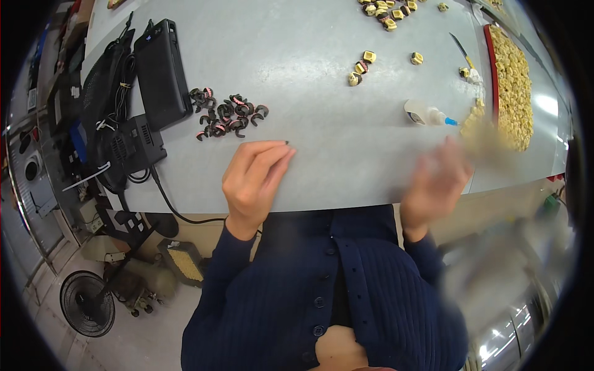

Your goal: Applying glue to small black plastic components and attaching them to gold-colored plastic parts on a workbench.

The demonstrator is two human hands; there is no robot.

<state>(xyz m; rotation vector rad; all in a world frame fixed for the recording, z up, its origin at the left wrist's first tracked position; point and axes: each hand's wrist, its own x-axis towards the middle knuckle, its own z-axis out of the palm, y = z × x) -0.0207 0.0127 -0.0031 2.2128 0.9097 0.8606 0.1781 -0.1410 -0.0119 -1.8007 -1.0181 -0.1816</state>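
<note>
Black fan (88, 303) — far lower left

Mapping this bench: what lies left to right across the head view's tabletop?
Black rectangular device, black-and-pink curved pieces, tiny dark piece in the left hand, row of yellow-and-dark blocky pieces, white blue-tipped bottle, red-edged tray of cream pieces.

Left hand (250, 182), left of centre, fingers (263, 162) pinched together, pointing upper right; right hand (433, 188), right of centre, blurred.

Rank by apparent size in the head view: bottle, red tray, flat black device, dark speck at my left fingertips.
1. Red tray and flat black device: too alike to rank
2. Bottle
3. Dark speck
</note>
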